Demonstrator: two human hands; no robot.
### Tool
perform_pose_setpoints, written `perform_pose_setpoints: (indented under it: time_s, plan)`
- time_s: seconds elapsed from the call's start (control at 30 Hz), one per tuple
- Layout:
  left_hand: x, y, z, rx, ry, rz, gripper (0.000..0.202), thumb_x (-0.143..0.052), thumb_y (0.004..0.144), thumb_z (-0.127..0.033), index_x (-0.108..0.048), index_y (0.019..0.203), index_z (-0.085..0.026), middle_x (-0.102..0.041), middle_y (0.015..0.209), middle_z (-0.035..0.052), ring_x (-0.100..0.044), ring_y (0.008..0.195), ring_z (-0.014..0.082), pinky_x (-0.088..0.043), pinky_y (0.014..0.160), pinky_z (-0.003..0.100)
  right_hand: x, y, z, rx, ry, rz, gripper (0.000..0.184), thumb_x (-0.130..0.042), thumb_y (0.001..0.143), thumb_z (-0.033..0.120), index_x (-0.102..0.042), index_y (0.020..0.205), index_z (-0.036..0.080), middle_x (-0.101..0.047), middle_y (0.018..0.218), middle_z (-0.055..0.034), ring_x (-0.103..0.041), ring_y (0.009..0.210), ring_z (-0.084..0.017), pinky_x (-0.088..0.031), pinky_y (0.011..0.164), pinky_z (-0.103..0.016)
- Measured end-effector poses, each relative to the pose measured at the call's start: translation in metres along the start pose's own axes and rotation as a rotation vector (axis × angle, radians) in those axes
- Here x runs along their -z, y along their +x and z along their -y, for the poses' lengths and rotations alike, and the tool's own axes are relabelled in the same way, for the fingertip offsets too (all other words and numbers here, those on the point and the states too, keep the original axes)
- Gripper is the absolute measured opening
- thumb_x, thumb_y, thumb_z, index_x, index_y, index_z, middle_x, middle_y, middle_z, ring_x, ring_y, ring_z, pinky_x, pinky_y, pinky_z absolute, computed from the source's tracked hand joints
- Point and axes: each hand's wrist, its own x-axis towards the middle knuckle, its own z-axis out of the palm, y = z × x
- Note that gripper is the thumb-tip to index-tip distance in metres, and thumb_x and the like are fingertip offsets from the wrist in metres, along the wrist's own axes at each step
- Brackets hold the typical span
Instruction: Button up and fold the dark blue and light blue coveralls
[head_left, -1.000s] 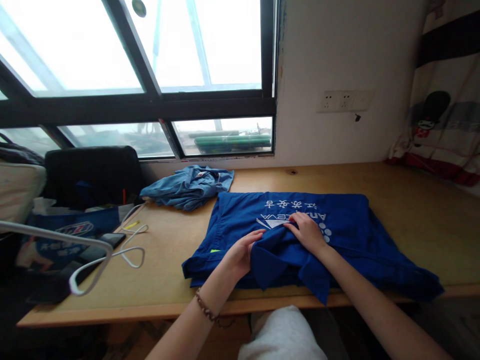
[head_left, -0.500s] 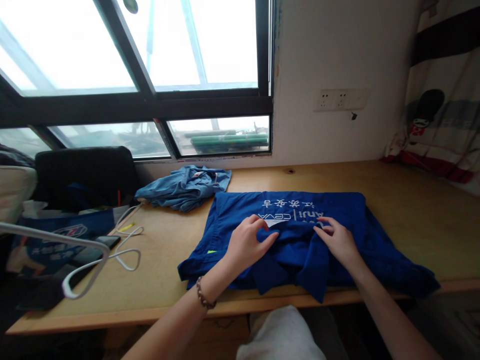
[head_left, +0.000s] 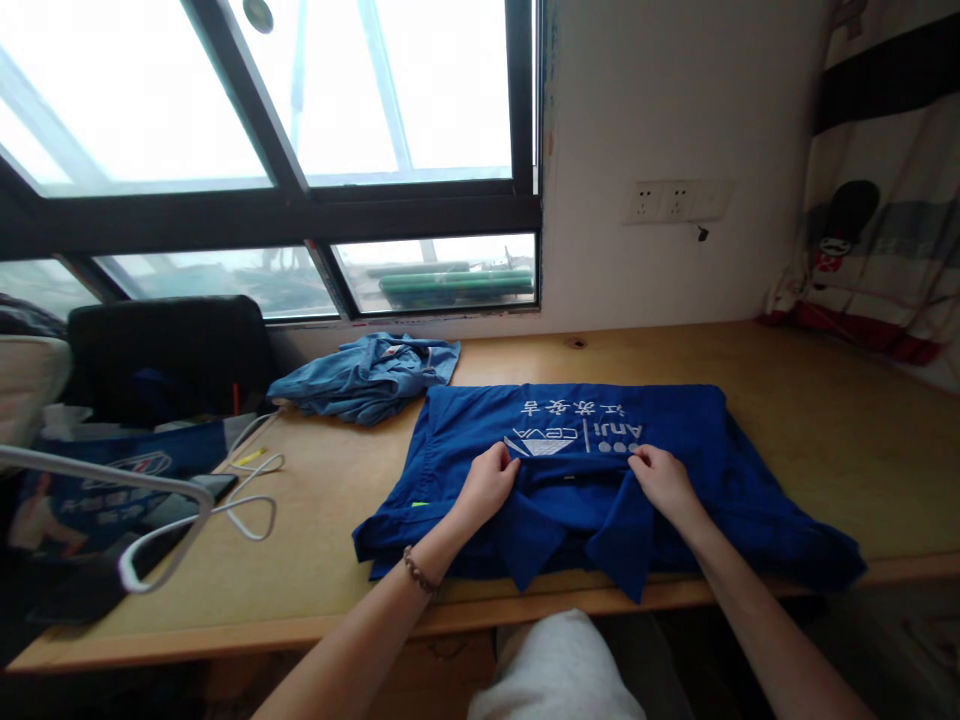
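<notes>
A blue work shirt (head_left: 465, 430) with white lettering lies folded over on the table, its printed back up and its collar toward me. My left hand (head_left: 487, 487) pinches the cloth at the left of the collar, just below the white logo. At the collar's right side, my right hand (head_left: 665, 482) has thumb and fingers closed on the same collar edge. Between the hands the edge runs nearly straight, and a small label shows inside the neck. The two collar points hang down toward the table's front edge.
Crumpled light-blue clothing (head_left: 367, 378) lies behind on the left of the wooden table (head_left: 300, 560). A white cable (head_left: 259, 500) and a white bent rod (head_left: 172, 490) are at the left. A printed bag (head_left: 112, 480) stands beside a black chair back (head_left: 169, 350). A curtain (head_left: 885, 220) hangs at right.
My left hand has shifted slightly left and closed on the collar. The right hand has closed on it too. The collar edge between them is now straighter, uncovering more of the logo.
</notes>
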Motion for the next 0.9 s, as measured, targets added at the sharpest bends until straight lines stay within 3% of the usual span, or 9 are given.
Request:
perform_pose_setpoints:
  time_s: [0.13,0.27,0.37,0.43,0.5,0.57,0.63,0.73,0.9]
  plan:
    - [-0.004,-0.002,-0.001,0.007,0.158,0.007,0.014,-0.043,0.077,-0.026,-0.048,0.068,-0.017,-0.056,0.066,0.0028,-0.052,0.062,0.0151,-0.032,0.056,0.024,-0.006,0.000,0.009,0.102,-0.012,-0.034,0.025,-0.050,0.072,0.039,-0.054,0.086,0.019,-0.062,0.074,-0.0042,-0.058,0.068,-0.019,-0.041,0.059,-0.025]
    - [-0.006,-0.001,-0.007,0.085,0.361,0.017,0.012,-0.042,0.078,-0.025,-0.052,0.078,-0.017,-0.061,0.074,0.0071,-0.057,0.071,0.0198,-0.035,0.060,0.026,-0.013,0.006,0.007,0.086,-0.085,0.004,0.027,-0.048,0.076,0.044,-0.053,0.084,0.019,-0.056,0.060,-0.0011,-0.057,0.059,-0.018,-0.041,0.056,-0.026]
    - [-0.007,-0.003,-0.011,0.134,0.383,0.013,0.020,-0.038,0.082,-0.029,-0.052,0.086,-0.016,-0.061,0.078,0.0092,-0.059,0.073,0.0210,-0.038,0.062,0.028,-0.013,0.003,0.010,0.074,-0.171,-0.039,0.032,-0.045,0.079,0.047,-0.054,0.088,0.018,-0.060,0.070,-0.0051,-0.059,0.065,-0.021,-0.043,0.058,-0.029]
    - [-0.002,-0.011,-0.016,0.037,0.361,-0.055,0.026,-0.032,0.086,-0.031,-0.051,0.094,-0.015,-0.061,0.085,0.0104,-0.058,0.079,0.0209,-0.041,0.068,0.030,-0.006,-0.008,0.019,0.176,-0.208,-0.121,0.034,-0.040,0.083,0.045,-0.053,0.097,0.017,-0.061,0.089,-0.0101,-0.059,0.081,-0.024,-0.045,0.068,-0.033]
    - [0.007,-0.024,-0.022,-0.162,0.332,-0.127,0.031,-0.030,0.087,-0.032,-0.048,0.105,-0.014,-0.057,0.102,0.0123,-0.054,0.095,0.0210,-0.041,0.080,0.033,0.004,-0.023,0.029,0.384,-0.207,-0.136,0.039,-0.038,0.084,0.044,-0.049,0.109,0.017,-0.055,0.108,-0.0120,-0.051,0.101,-0.025,-0.041,0.084,-0.037]
    - [0.015,-0.041,-0.028,-0.384,0.336,-0.133,0.038,-0.033,0.087,-0.035,-0.042,0.118,-0.016,-0.045,0.123,0.0128,-0.041,0.114,0.0224,-0.034,0.093,0.037,0.012,-0.039,0.037,0.610,-0.215,-0.029,0.047,-0.041,0.082,0.047,-0.043,0.121,0.019,-0.047,0.123,-0.0098,-0.039,0.116,-0.025,-0.032,0.096,-0.040]
    - [0.017,-0.056,-0.028,-0.528,0.385,-0.061,0.050,-0.037,0.084,-0.042,-0.033,0.128,-0.020,-0.030,0.137,0.0104,-0.025,0.126,0.0252,-0.026,0.100,0.042,0.014,-0.051,0.038,0.724,-0.275,0.103,0.059,-0.044,0.079,0.053,-0.035,0.128,0.023,-0.037,0.133,-0.0063,-0.027,0.125,-0.026,-0.025,0.101,-0.045]
    - [0.009,-0.070,-0.016,-0.536,0.493,0.049,0.066,-0.038,0.080,-0.054,-0.020,0.135,-0.023,-0.020,0.142,0.0080,-0.016,0.129,0.0289,-0.023,0.101,0.048,0.004,-0.060,0.031,0.676,-0.388,0.187,0.067,-0.040,0.077,0.059,-0.028,0.134,0.025,-0.025,0.140,-0.0038,-0.016,0.128,-0.030,-0.022,0.100,-0.051]
    - [-0.001,-0.073,0.010,-0.455,0.614,0.095,0.072,-0.032,0.077,-0.062,-0.011,0.137,-0.027,-0.020,0.143,0.0039,-0.021,0.128,0.0275,-0.024,0.100,0.047,-0.007,-0.059,0.014,0.613,-0.492,0.244,0.068,-0.031,0.080,0.061,-0.014,0.137,0.029,-0.017,0.143,0.0013,-0.013,0.130,-0.028,-0.022,0.100,-0.051]
